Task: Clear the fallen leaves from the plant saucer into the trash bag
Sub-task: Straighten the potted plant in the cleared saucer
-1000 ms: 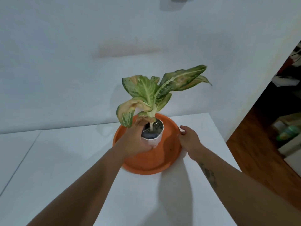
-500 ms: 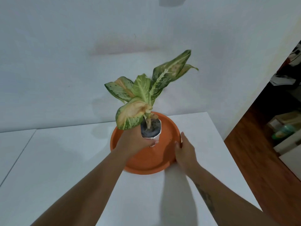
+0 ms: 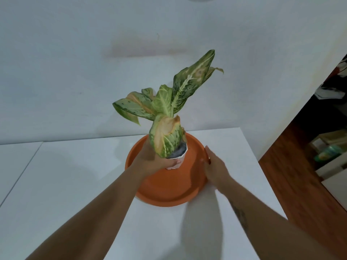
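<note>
An orange plant saucer (image 3: 169, 192) sits on the white table (image 3: 75, 184). My left hand (image 3: 152, 162) is wrapped around a small white pot (image 3: 177, 158) holding a variegated green and yellow plant (image 3: 169, 107), lifted above the saucer and tilted toward me. My right hand (image 3: 216, 166) rests flat against the saucer's right rim, fingers extended. I see no loose leaves in the visible part of the saucer. No trash bag is in view.
A white wall stands close behind the table. The table's right edge (image 3: 262, 175) drops to a wooden floor (image 3: 300, 184), where boxes and a green item (image 3: 326, 152) lie at the far right.
My left hand has lifted the pot off the saucer and turned it, so the leaves swung up and round. My right hand slid along the rim and flattened against it.
</note>
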Demonstrator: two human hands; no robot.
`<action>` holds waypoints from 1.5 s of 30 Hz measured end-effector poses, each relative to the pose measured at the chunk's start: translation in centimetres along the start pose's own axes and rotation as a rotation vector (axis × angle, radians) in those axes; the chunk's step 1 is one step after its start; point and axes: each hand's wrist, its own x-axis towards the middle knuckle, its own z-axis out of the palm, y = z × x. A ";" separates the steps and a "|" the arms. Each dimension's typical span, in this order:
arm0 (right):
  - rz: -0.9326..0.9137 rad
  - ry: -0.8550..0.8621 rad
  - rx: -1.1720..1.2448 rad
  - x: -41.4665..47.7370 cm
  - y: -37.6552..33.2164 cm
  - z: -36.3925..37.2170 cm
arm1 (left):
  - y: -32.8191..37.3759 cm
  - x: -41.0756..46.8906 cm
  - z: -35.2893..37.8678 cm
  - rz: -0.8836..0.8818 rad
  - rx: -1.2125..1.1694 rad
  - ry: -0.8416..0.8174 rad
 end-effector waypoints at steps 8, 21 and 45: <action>0.037 0.171 0.092 -4.5 0.7 2.2 | -0.2 -0.3 0.1 0.025 0.100 0.034; 0.060 0.201 0.190 -2.9 1.1 0.2 | -0.3 0.9 -0.9 0.037 0.142 0.015; -0.013 0.323 0.001 -3.8 2.3 2.4 | -1.5 -1.3 1.3 0.050 -0.125 0.207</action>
